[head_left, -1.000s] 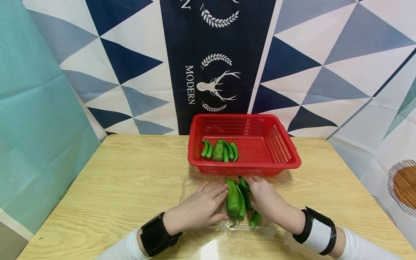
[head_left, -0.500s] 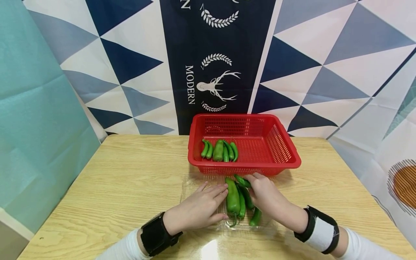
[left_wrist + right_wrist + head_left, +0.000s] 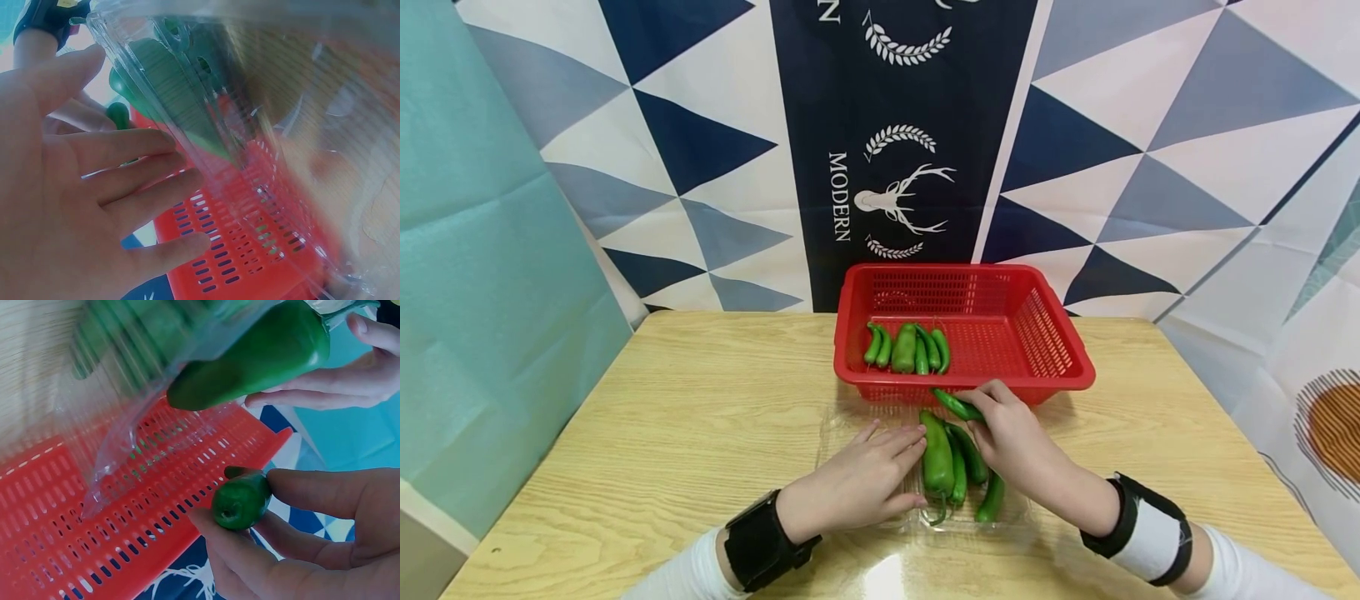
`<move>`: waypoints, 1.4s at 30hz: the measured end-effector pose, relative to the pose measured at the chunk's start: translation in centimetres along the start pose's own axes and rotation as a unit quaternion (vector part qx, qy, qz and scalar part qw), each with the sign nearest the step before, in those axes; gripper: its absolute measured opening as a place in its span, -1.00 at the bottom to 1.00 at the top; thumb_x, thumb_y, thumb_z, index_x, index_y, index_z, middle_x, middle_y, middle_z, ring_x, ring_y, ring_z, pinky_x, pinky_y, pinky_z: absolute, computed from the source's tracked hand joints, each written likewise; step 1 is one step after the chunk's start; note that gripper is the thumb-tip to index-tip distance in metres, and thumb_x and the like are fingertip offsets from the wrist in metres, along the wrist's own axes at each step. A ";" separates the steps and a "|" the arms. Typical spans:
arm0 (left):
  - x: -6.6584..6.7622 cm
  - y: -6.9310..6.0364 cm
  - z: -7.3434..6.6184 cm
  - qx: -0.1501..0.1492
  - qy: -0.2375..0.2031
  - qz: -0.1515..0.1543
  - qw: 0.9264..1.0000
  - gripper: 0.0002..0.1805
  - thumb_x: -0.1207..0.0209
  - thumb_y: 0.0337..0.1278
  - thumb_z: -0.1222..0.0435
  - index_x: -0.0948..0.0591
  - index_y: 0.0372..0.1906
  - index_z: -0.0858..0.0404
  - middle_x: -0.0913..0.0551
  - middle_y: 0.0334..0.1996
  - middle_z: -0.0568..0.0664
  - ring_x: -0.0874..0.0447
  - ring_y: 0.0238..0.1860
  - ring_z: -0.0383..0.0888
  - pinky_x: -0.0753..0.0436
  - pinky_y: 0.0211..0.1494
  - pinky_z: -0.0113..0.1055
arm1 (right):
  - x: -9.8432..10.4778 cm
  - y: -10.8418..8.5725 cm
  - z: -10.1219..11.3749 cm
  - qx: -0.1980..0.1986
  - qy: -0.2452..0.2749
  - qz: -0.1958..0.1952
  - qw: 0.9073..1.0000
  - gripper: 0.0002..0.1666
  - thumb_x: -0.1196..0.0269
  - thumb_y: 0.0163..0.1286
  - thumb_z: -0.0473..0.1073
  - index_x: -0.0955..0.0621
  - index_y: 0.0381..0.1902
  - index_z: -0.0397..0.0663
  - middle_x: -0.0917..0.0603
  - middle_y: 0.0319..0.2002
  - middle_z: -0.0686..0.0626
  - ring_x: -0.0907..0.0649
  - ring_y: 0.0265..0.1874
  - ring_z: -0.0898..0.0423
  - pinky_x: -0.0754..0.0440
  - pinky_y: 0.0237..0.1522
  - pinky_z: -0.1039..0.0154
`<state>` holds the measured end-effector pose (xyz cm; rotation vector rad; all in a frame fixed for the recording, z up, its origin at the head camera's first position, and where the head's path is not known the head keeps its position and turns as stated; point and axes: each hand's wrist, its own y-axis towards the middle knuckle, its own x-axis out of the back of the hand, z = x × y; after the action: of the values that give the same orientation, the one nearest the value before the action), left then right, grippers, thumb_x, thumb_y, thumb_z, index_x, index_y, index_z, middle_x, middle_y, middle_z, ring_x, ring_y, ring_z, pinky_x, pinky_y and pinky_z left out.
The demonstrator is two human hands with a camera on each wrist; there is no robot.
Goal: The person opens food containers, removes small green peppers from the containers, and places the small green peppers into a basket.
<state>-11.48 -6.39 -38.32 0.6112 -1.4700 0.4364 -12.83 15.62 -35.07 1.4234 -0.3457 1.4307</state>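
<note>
My right hand [image 3: 1011,437] pinches a small green chili pepper [image 3: 957,405] between thumb and fingers, raised near the basket's front wall. In the right wrist view that chili [image 3: 240,503] shows end-on. My left hand [image 3: 861,479] lies with straight fingers over the clear plastic container [image 3: 1018,510], fingertips at the side of a large light-green pepper [image 3: 937,458]; whether they press it is unclear. Beside this pepper in the container lie several slimmer green chilies [image 3: 991,498]. The left wrist view shows the left fingers [image 3: 150,194] spread beside the container's transparent wall.
Just behind the container stands a red perforated basket [image 3: 977,382]. A row of several green peppers [image 3: 904,348] lies at its left side. The wooden table [image 3: 700,417] extends around them, and a patterned cloth [image 3: 887,200] hangs behind.
My right hand has lifted the small chili out of the container, up and toward the basket. The chilies beneath show more. My left hand stays put.
</note>
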 end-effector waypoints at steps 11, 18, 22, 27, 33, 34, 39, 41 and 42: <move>0.0 0.0 0.1 -0.005 -0.004 -0.001 1.000 -0.26 0.04 0.27 -0.18 -0.38 0.34 0.26 -0.34 0.37 0.06 -0.33 0.36 -0.07 -0.33 0.35 0.08 | 1.5 0.6 0.1 -0.055 0.076 0.051 0.994 -0.67 -0.30 0.19 -0.39 -0.64 -0.05 -0.21 -0.65 -0.22 -0.09 -0.61 -0.34 0.15 -0.57 -0.40 0.31; 0.0 0.0 0.1 0.000 -0.004 0.003 1.000 -0.26 0.05 0.27 -0.19 -0.38 0.34 0.25 -0.33 0.38 0.05 -0.33 0.36 -0.07 -0.31 0.37 0.07 | 2.3 1.4 -0.1 -0.069 0.127 0.049 0.988 -0.67 -0.30 0.20 -0.37 -0.66 -0.04 -0.17 -0.70 -0.19 -0.09 -0.69 -0.29 0.09 -0.68 -0.30 0.20; 0.1 0.0 0.1 0.000 -0.003 0.004 1.000 -0.26 0.05 0.28 -0.19 -0.37 0.34 0.26 -0.32 0.38 0.05 -0.32 0.36 -0.07 -0.31 0.37 0.08 | 2.6 1.9 -0.3 -0.078 0.142 0.051 0.986 -0.66 -0.29 0.22 -0.36 -0.64 -0.01 -0.17 -0.71 -0.14 -0.12 -0.71 -0.26 0.04 -0.70 -0.28 0.16; 0.1 0.0 0.1 -0.001 -0.002 0.007 1.000 -0.26 0.05 0.28 -0.18 -0.37 0.34 0.25 -0.32 0.38 0.05 -0.32 0.37 -0.07 -0.31 0.37 0.07 | 2.7 2.9 -0.9 -0.087 0.144 0.062 0.984 -0.66 -0.27 0.26 -0.31 -0.62 0.02 -0.18 -0.71 -0.16 -0.12 -0.71 -0.30 0.08 -0.67 -0.33 0.27; 0.1 0.0 0.0 0.000 -0.002 0.006 1.000 -0.27 0.05 0.28 -0.18 -0.38 0.34 0.25 -0.32 0.38 0.05 -0.32 0.36 -0.07 -0.31 0.37 0.07 | 2.8 4.1 -1.8 -0.104 0.140 0.064 0.983 -0.65 -0.25 0.30 -0.27 -0.61 0.05 -0.18 -0.73 -0.25 -0.10 -0.70 -0.32 0.06 -0.58 -0.46 0.35; 0.1 0.0 0.0 0.000 -0.001 0.006 1.000 -0.27 0.05 0.28 -0.18 -0.38 0.34 0.25 -0.32 0.38 0.05 -0.32 0.36 -0.07 -0.31 0.37 0.08 | 2.8 4.3 -1.9 -0.107 0.139 0.065 0.982 -0.65 -0.24 0.30 -0.27 -0.61 0.05 -0.18 -0.73 -0.25 -0.11 -0.70 -0.32 0.05 -0.58 -0.48 0.35; 0.1 0.0 0.0 -0.002 0.002 0.001 1.000 -0.27 0.05 0.27 -0.18 -0.39 0.33 0.26 -0.33 0.38 0.06 -0.33 0.36 -0.06 -0.32 0.36 0.07 | 2.9 5.2 -2.7 -0.117 0.135 0.060 0.982 -0.65 -0.23 0.31 -0.27 -0.60 0.05 -0.22 -0.71 -0.16 -0.19 -0.71 -0.27 -0.02 -0.60 -0.45 0.31; 0.1 0.0 0.0 -0.003 0.003 0.000 1.000 -0.27 0.05 0.27 -0.19 -0.39 0.33 0.26 -0.33 0.37 0.06 -0.34 0.36 -0.06 -0.32 0.36 0.07 | 2.8 5.6 -3.1 -0.122 0.134 0.057 0.982 -0.65 -0.22 0.32 -0.28 -0.59 0.05 -0.24 -0.70 -0.14 -0.21 -0.71 -0.27 -0.04 -0.59 -0.45 0.29; 0.1 0.0 0.0 -0.003 0.003 0.000 1.000 -0.26 0.05 0.27 -0.19 -0.39 0.33 0.26 -0.33 0.37 0.06 -0.34 0.36 -0.06 -0.32 0.36 0.07 | 2.8 5.8 -3.3 -0.125 0.135 0.057 0.981 -0.65 -0.22 0.32 -0.28 -0.59 0.06 -0.24 -0.69 -0.12 -0.22 -0.71 -0.26 -0.05 -0.59 -0.46 0.30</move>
<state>-11.46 -6.44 -38.26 0.6057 -1.4646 0.4338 -18.60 17.02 -30.90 1.0063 -0.4230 1.5903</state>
